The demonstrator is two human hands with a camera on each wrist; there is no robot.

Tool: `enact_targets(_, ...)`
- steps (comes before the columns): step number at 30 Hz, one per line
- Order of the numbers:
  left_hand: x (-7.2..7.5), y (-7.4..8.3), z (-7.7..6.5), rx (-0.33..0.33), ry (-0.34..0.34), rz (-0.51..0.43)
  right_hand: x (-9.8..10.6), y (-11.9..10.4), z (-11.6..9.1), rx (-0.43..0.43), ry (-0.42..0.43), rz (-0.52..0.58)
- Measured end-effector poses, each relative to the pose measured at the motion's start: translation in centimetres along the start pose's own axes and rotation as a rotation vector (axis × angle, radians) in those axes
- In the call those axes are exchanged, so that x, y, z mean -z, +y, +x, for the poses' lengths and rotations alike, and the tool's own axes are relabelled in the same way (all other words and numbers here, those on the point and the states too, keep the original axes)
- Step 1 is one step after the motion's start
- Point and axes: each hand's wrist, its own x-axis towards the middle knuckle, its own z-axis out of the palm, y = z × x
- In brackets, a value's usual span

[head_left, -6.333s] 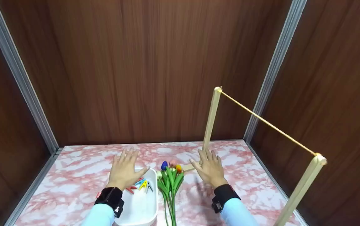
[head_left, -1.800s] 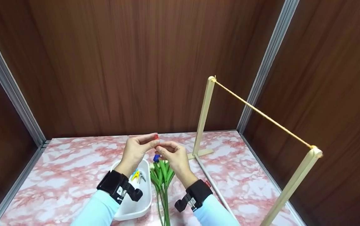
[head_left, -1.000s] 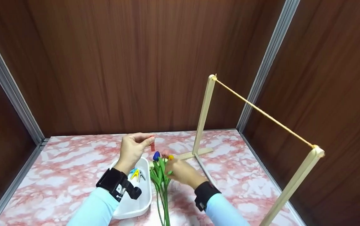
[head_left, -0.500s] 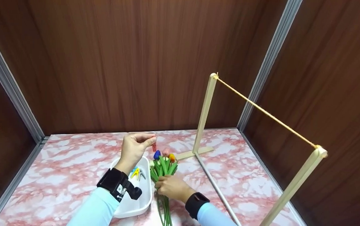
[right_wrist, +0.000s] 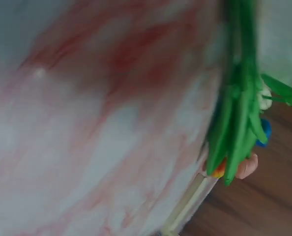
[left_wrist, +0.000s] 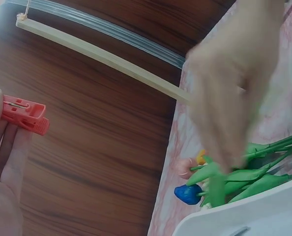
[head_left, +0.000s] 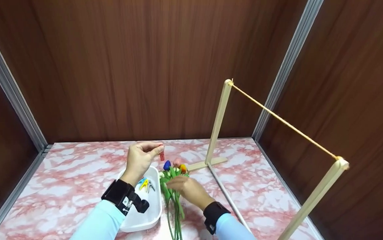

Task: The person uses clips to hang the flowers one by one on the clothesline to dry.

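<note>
My left hand [head_left: 139, 160] pinches a red clothespin [left_wrist: 25, 114] between thumb and fingers, held up above the far end of the white tray. My right hand [head_left: 191, 190] is over the leaves of a bunch of artificial tulips [head_left: 174, 203] lying just right of the tray. Its fingers point down at the leaves and are blurred in the left wrist view; whether they pinch a leaf or stem I cannot tell. The tulip heads are blue [left_wrist: 188, 194], pink [left_wrist: 184, 167], orange-yellow [head_left: 182, 167] and white [right_wrist: 265, 98]. Green leaves fill much of the right wrist view, where the hand is out of sight.
In the white tray [head_left: 156, 215] lie several more clothespins, among them a yellow one [head_left: 143, 184] and a grey one [head_left: 150, 186]. A wooden stand [head_left: 219, 121] on the right carries a taut yellow cord [head_left: 285, 123]. Brown wood-grain walls [head_left: 164, 66] enclose the table.
Both hands were at the red clothespin 1.8 s ago; the left kept it, the right went to the tulips. Since half a second ago the right hand has risen from the stems toward the leaves.
</note>
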Motion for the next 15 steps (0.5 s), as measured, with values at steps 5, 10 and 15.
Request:
enact_targets(5, -0.4, 0.5, 0.5, -0.018, 0.016, -0.039, 0.8, -0.1, 1.6, -0.23, 0.314, 0.388)
enact_targets(10, -1.0, 1.8, 1.3, -0.055, -0.018, -0.088, 3.0, -0.3, 3.3, -0.415, 0.502, 0.487)
enact_targets(15, -1.5, 3.6, 2.6, -0.084, -0.038, -0.097, 6.4, 0.8, 4.2, -0.439, 0.616, 0.479)
